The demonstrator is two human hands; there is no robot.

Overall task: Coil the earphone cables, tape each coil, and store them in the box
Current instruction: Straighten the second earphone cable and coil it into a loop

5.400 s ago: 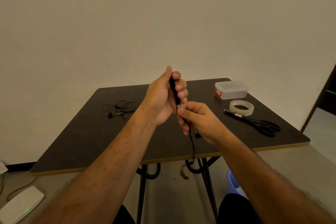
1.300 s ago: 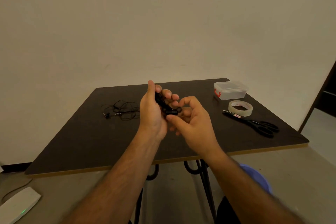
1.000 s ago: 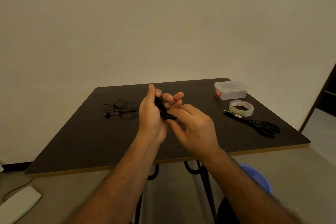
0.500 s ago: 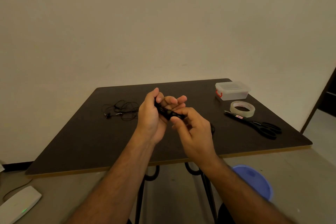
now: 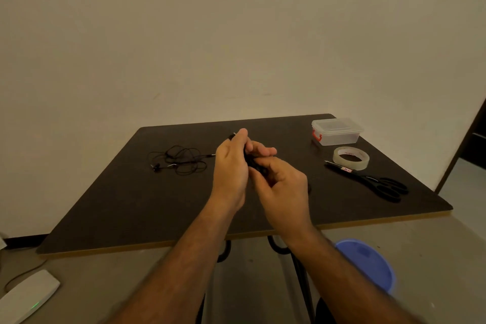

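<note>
My left hand [image 5: 231, 166] grips a black coiled earphone cable [image 5: 253, 162] above the middle of the dark table [image 5: 131, 205]. My right hand [image 5: 282, 187] pinches the same coil from the near side, fingers curled round it; most of the coil is hidden between the hands. A second black earphone [image 5: 181, 159] lies loose and tangled on the table to the left. At the far right corner stands a clear lidded box [image 5: 336, 131] with a red latch. A roll of clear tape [image 5: 351, 158] lies in front of it, and black scissors [image 5: 378, 183] lie nearer still.
The table's near edge runs just beyond my forearms. Below it on the floor are a blue bucket [image 5: 368, 263] at the right and a white device [image 5: 26, 294] with a green light at the left. A dark doorway stands at the far right.
The hanging cable end has been wound up into the coil. Both hands dropped lower over the table and my right hand now closes round the coil's near end.
</note>
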